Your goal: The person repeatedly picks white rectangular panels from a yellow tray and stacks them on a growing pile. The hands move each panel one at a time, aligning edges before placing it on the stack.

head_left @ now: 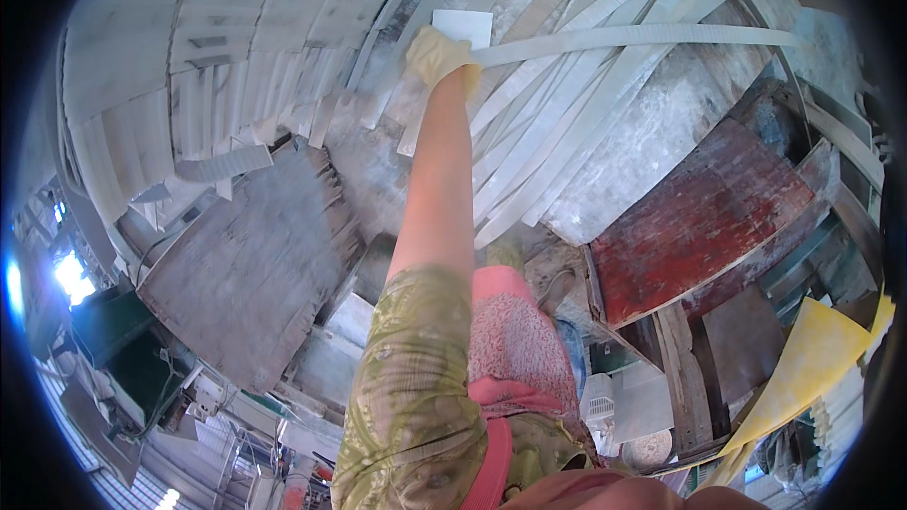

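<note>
My left hand (441, 55), in a pale yellow glove, reaches far forward at arm's length. It is closed at the edge of a flat white rectangular piece (468, 26), which sticks out past the glove. The glove hides the fingertips. A long pale ribbed strip (652, 35) runs off to the right from beside the wrist. Many similar flat strips (557, 132) lie crossed in a loose heap on the dusty whitish surface (642, 151), just right of my forearm. My right hand does not show.
Stacked grey-white panels (217, 9) stand at the far left. A worn greyish board (255, 264) lies left of my arm, a scuffed red board (699, 217) to the right. Yellow sheeting (803, 368) hangs at the lower right. A dark green box (118, 340) sits at the left.
</note>
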Tool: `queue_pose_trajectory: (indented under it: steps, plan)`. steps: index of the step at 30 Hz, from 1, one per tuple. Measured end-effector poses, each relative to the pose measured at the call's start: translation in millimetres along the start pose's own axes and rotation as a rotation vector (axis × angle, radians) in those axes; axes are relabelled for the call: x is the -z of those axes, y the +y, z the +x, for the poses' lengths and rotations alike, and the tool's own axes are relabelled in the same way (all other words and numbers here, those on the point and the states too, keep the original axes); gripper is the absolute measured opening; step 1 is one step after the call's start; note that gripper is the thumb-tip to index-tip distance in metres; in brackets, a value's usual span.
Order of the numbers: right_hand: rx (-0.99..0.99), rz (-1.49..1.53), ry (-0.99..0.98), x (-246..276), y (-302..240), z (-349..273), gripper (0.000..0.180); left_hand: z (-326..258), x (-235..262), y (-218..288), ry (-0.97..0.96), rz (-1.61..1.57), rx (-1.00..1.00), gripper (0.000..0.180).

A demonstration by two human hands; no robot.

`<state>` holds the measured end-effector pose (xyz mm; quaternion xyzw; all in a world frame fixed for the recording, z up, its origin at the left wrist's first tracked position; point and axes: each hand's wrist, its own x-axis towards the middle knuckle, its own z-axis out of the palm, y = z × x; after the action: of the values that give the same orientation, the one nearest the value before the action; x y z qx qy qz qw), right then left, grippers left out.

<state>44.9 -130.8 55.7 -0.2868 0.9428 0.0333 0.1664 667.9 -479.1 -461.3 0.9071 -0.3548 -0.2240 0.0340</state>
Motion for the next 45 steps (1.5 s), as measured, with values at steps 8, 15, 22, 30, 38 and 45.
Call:
queue_pose_trajectory:
  steps: [8,15,22,30,38,45]
  plan:
    - [0.019,0.018,0.011,-23,-11,15,0.064,25,15,-31,-0.447,-0.551,0.051,0.041]
    - [0.112,0.12,0.042,-33,18,26,0.057,-20,119,-14,0.335,-0.185,-0.513,0.022]
    - [0.273,0.308,0.095,-25,42,27,0.051,-175,279,52,0.518,-0.168,-1.067,0.022]
    - [0.761,1.216,-0.525,17,-96,-37,0.067,-430,360,143,0.764,-0.267,-1.712,0.045]
    - [0.5,1.646,-0.53,47,-142,-108,0.042,-550,364,147,0.901,-0.256,-1.93,0.056]
    - [0.681,1.603,-0.628,64,-121,-116,0.027,-566,382,145,0.917,-0.273,-1.961,0.059]
